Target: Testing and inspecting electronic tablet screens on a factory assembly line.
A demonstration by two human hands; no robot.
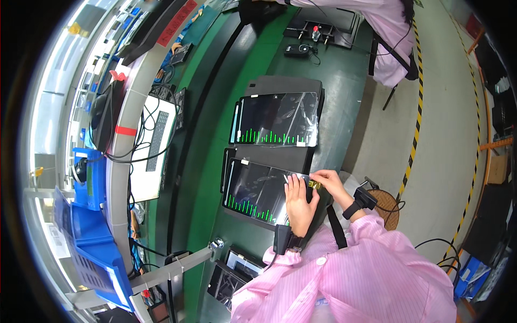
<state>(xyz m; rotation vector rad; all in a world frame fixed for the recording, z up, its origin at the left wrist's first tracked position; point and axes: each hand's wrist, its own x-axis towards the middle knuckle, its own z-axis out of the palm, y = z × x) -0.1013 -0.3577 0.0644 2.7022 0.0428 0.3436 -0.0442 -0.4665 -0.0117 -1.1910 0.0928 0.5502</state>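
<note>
A dark flat screen panel [256, 185] with a row of green strips along its near edge lies in front of me on a dark backing. My left hand [299, 204] rests flat on its right end, fingers stretched out and side by side. Just right of it, my right hand [329, 182] has its fingertips pinched at a small yellow-and-black piece [314, 184] by the panel's right edge. What exactly that piece is cannot be made out. Beyond lies a second similar panel [277, 118], covered in glossy film, with green strips too.
Both panels lie on a green bench [336, 102]. A metal rail [177, 265] crosses at the lower left, near smaller screens [229, 282]. Blue bins [97, 242] and a white board with a keyboard [153, 145] stand left. Another person's pink sleeve [371, 13] shows at the far end.
</note>
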